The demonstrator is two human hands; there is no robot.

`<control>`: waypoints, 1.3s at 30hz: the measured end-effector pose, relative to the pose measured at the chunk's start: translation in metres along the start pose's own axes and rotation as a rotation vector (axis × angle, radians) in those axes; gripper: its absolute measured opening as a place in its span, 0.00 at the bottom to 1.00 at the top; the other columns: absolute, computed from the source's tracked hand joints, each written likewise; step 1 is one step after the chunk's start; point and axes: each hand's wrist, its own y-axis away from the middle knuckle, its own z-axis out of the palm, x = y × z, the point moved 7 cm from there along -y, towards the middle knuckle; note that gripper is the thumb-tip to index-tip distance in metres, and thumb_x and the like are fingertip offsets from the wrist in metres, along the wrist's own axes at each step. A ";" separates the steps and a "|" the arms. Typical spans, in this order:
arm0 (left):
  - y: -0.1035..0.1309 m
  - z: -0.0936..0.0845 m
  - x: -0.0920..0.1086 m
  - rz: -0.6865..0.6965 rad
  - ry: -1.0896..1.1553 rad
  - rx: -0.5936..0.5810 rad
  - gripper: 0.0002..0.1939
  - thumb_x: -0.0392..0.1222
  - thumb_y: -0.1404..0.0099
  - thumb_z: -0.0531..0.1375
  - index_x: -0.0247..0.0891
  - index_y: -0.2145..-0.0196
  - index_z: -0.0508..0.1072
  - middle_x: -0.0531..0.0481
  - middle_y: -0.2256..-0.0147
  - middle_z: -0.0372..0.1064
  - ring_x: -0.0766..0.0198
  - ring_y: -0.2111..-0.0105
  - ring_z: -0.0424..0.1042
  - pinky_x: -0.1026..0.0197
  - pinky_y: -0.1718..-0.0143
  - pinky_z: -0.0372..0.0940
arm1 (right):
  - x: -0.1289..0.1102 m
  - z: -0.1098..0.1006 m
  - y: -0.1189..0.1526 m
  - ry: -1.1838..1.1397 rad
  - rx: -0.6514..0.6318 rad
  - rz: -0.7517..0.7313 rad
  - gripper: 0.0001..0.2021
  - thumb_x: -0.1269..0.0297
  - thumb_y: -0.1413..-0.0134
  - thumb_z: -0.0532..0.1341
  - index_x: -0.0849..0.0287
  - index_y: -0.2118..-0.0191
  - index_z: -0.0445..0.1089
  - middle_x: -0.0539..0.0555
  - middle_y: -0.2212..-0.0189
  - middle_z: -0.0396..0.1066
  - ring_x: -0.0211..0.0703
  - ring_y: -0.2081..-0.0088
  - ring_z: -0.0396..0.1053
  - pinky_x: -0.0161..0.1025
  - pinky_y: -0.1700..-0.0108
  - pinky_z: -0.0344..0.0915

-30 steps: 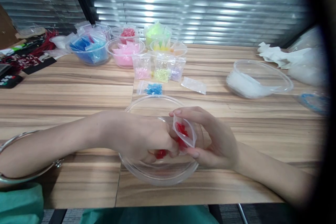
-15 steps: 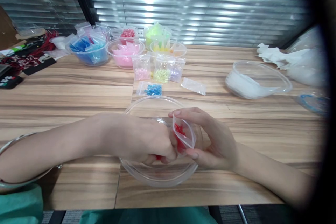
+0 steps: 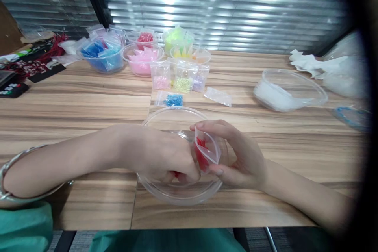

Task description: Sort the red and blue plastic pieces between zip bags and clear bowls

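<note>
My right hand [image 3: 243, 157] holds a small clear plastic bag [image 3: 217, 147] by its rim between thumb and fingers, its mouth spread wide. Inside the bag are small red pieces [image 3: 201, 153]. Against the bag's left side, my left hand [image 3: 168, 155] is curled with its knuckles up. A bit of red shows between its closed fingers, though most of what they hold is hidden. Both hands are over a round clear plastic bowl [image 3: 180, 201], and my left hand covers much of its inside.
Beyond the bowl lie a bag of blue pieces [image 3: 173, 100] and a flat clear bag [image 3: 218, 96]. Several filled bags [image 3: 183, 80] stand behind them, before tubs of blue [image 3: 102, 57], pink [image 3: 142, 61] and yellow bags. At right sits a tub of clear bags [image 3: 295, 73].
Hands and bag keep almost the same pose over the bowl. The whole view has shifted slightly.
</note>
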 end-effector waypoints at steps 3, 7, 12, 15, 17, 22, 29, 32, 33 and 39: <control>-0.001 -0.001 -0.001 0.005 -0.016 0.005 0.10 0.24 0.43 0.58 0.35 0.76 0.65 0.57 0.75 0.66 0.73 0.77 0.58 0.66 0.78 0.51 | 0.000 0.000 0.001 -0.012 0.003 -0.006 0.26 0.55 0.42 0.60 0.58 0.41 0.56 0.61 0.51 0.68 0.50 0.51 0.69 0.45 0.51 0.69; -0.001 -0.001 -0.002 0.007 -0.019 0.009 0.09 0.24 0.44 0.57 0.35 0.76 0.65 0.57 0.74 0.67 0.72 0.76 0.59 0.67 0.77 0.52 | 0.001 0.002 0.002 -0.031 0.001 0.002 0.27 0.55 0.42 0.60 0.58 0.41 0.56 0.61 0.51 0.68 0.49 0.50 0.68 0.45 0.50 0.68; -0.001 -0.003 -0.002 -0.028 -0.054 0.066 0.08 0.25 0.44 0.59 0.35 0.77 0.67 0.57 0.77 0.65 0.73 0.79 0.56 0.67 0.80 0.50 | 0.001 0.003 0.002 -0.052 0.023 0.008 0.25 0.53 0.42 0.59 0.58 0.42 0.58 0.60 0.52 0.68 0.50 0.51 0.68 0.46 0.51 0.68; -0.001 -0.003 -0.003 -0.053 -0.088 0.068 0.07 0.26 0.43 0.59 0.35 0.74 0.70 0.56 0.77 0.67 0.73 0.80 0.56 0.67 0.80 0.50 | 0.001 0.003 0.002 -0.050 0.028 0.000 0.25 0.53 0.42 0.59 0.59 0.42 0.58 0.61 0.53 0.68 0.49 0.51 0.68 0.45 0.51 0.67; -0.001 -0.002 -0.004 -0.063 -0.096 0.043 0.05 0.27 0.42 0.59 0.35 0.71 0.72 0.55 0.75 0.69 0.72 0.79 0.58 0.67 0.79 0.51 | 0.001 0.003 0.002 -0.057 0.020 -0.002 0.25 0.54 0.41 0.60 0.60 0.42 0.58 0.61 0.53 0.68 0.49 0.51 0.68 0.44 0.51 0.66; -0.001 -0.002 -0.005 -0.078 -0.090 0.040 0.04 0.30 0.40 0.60 0.35 0.67 0.72 0.52 0.68 0.72 0.70 0.72 0.64 0.67 0.73 0.55 | 0.001 0.004 0.003 -0.080 0.014 0.001 0.26 0.56 0.41 0.60 0.61 0.41 0.57 0.60 0.52 0.67 0.48 0.50 0.67 0.44 0.49 0.65; -0.001 -0.001 -0.004 -0.104 -0.127 0.007 0.03 0.31 0.38 0.58 0.34 0.69 0.72 0.53 0.71 0.70 0.71 0.76 0.61 0.67 0.76 0.53 | 0.002 0.004 0.004 -0.086 0.007 0.005 0.26 0.56 0.41 0.60 0.60 0.41 0.57 0.60 0.51 0.66 0.48 0.49 0.66 0.43 0.48 0.65; -0.002 -0.001 -0.005 -0.104 -0.139 0.028 0.04 0.32 0.37 0.58 0.34 0.69 0.72 0.53 0.71 0.71 0.71 0.76 0.61 0.66 0.76 0.53 | 0.002 0.005 0.003 -0.080 -0.005 0.005 0.26 0.56 0.41 0.60 0.60 0.41 0.57 0.60 0.51 0.66 0.48 0.49 0.66 0.43 0.48 0.64; -0.002 -0.001 -0.005 -0.095 -0.141 0.036 0.04 0.33 0.37 0.58 0.35 0.68 0.73 0.53 0.70 0.72 0.71 0.75 0.62 0.66 0.75 0.54 | 0.001 0.005 0.003 -0.076 -0.006 0.004 0.26 0.57 0.41 0.60 0.60 0.41 0.57 0.60 0.50 0.66 0.48 0.49 0.66 0.43 0.48 0.64; -0.001 -0.002 -0.003 -0.067 -0.109 0.056 0.06 0.31 0.38 0.59 0.35 0.73 0.73 0.53 0.69 0.72 0.71 0.74 0.63 0.67 0.74 0.55 | 0.001 0.004 0.001 -0.058 0.004 0.005 0.25 0.55 0.41 0.59 0.60 0.42 0.58 0.61 0.52 0.67 0.48 0.50 0.67 0.44 0.49 0.66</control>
